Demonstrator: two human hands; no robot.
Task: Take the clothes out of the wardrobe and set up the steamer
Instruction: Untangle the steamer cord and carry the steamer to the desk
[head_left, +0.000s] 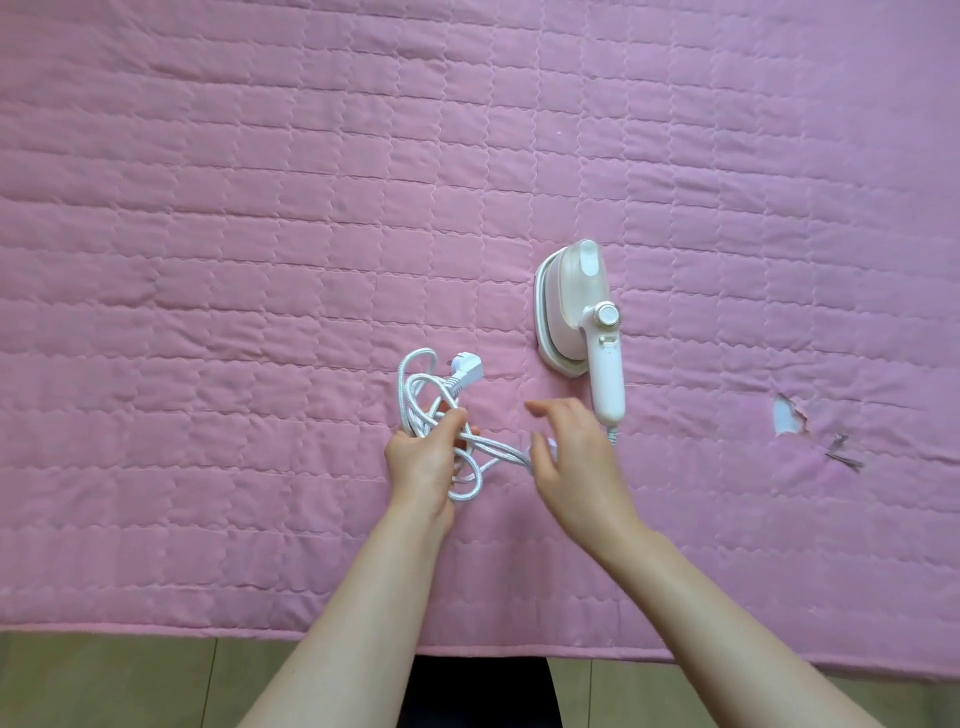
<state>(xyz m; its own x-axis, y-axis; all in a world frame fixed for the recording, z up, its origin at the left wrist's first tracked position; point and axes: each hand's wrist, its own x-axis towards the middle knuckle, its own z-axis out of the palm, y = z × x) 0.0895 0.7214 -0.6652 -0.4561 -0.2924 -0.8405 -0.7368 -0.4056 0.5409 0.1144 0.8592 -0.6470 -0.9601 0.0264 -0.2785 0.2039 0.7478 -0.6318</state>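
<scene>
Hands: left (423, 457) gripping one cord (447, 410), right (571, 457) loose beside one steamer (579, 312).

The left hand (423, 457) covers part of the bundled cord (441, 415), so how many loops it grips cannot be counted. The right hand (571, 457) hides the stretch of cord running toward the steamer (582, 312), and whether its fingers touch the cord cannot be told; its fingertips are blurred. The plug (465, 371) is too small to show its pins. Both forearms are cut off by the bottom edge. The pink quilt (260, 260) runs past the top, left and right edges
</scene>
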